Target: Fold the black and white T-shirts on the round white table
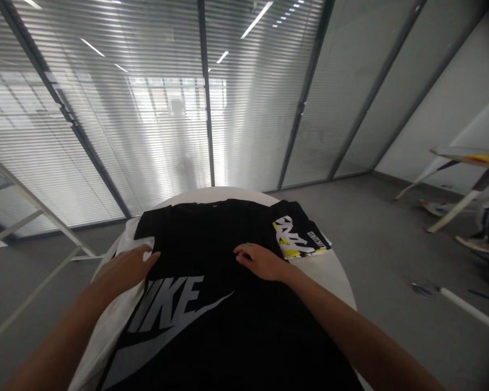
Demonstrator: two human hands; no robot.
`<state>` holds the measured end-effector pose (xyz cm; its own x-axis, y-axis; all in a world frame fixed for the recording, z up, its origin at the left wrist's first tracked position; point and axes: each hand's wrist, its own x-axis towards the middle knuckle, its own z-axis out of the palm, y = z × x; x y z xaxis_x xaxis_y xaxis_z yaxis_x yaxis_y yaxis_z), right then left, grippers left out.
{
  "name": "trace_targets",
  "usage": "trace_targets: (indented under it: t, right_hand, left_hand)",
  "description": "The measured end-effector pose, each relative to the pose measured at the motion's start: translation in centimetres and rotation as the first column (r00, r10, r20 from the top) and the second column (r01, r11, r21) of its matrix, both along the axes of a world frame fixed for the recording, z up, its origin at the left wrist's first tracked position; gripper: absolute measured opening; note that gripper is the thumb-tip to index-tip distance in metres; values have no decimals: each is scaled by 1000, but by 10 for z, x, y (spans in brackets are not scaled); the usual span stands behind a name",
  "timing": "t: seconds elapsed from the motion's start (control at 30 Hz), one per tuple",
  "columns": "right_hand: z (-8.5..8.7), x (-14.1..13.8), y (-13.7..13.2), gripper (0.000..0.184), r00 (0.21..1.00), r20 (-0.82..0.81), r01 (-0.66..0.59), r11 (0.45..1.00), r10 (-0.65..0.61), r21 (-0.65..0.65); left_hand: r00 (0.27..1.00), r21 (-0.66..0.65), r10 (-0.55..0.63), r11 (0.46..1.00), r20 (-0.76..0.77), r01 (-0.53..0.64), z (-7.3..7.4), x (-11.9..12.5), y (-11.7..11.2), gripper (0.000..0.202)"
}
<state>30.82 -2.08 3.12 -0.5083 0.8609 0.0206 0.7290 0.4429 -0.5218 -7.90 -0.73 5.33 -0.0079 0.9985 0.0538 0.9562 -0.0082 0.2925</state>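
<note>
- Our left hand (124,270) lies open on the left edge of the black T-shirt (204,233), holding no visible fold.
- Our right hand (261,262) rests open and flat on the shirt's middle, gripping nothing.
- The shirt lies spread across the round white counter (328,288), its grey logo toward us, and runs past the near edge of our view.
- White cloth (106,336) sticks out beneath it on the left.
- A folded black shirt (297,233) with a yellow-and-white print sits at the far right, by the counter's rim.
- Grey floor (383,244) opens on the right, with a white tube (472,309) lying there.
- A white frame (36,203) stands to the left, and a glass wall with blinds (167,136) lies ahead.
</note>
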Motion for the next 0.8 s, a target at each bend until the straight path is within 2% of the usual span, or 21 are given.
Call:
trace_targets:
  t: [0.07, 0.17, 0.27, 0.37, 0.5, 0.63, 0.73, 0.8]
  right_hand:
    - [-18, -20, 9, 46, 996, 57, 59, 992, -66, 111]
    - [-43, -38, 11, 55, 975, 186, 86, 982, -117, 167]
    - [-56, -39, 4, 57, 956, 251, 102, 976, -149, 192]
    - [-58, -32, -6, 57, 950, 267, 111, 973, -164, 202]
    - [-50, -26, -13, 59, 944, 293, 101, 979, -150, 175]
    - [-30, -31, 0, 58, 929, 341, 97, 985, -142, 143]
    - [-15, -46, 20, 47, 901, 375, 173, 973, -218, 151]
    - [-11, -59, 35, 47, 887, 348, 255, 950, -303, 179]
  left_hand:
    - [993, 80, -18, 996, -113, 27, -4, 25, 34, 53]
    - [971, 161, -88, 979, -223, 126, -27, 53, 62, 56]
    - [961, 102, -82, 988, -265, 113, -58, 62, 63, 60]
    - [962, 103, -51, 991, -270, 81, -75, 62, 53, 59]
    - [960, 92, -57, 992, -273, 85, -71, 64, 43, 56]
    - [958, 115, -42, 990, -285, 78, -62, 71, 38, 52]
    - [960, 147, -9, 988, -280, 53, -58, 75, 35, 49]
    - [965, 170, 11, 985, -263, 35, -57, 75, 35, 48]
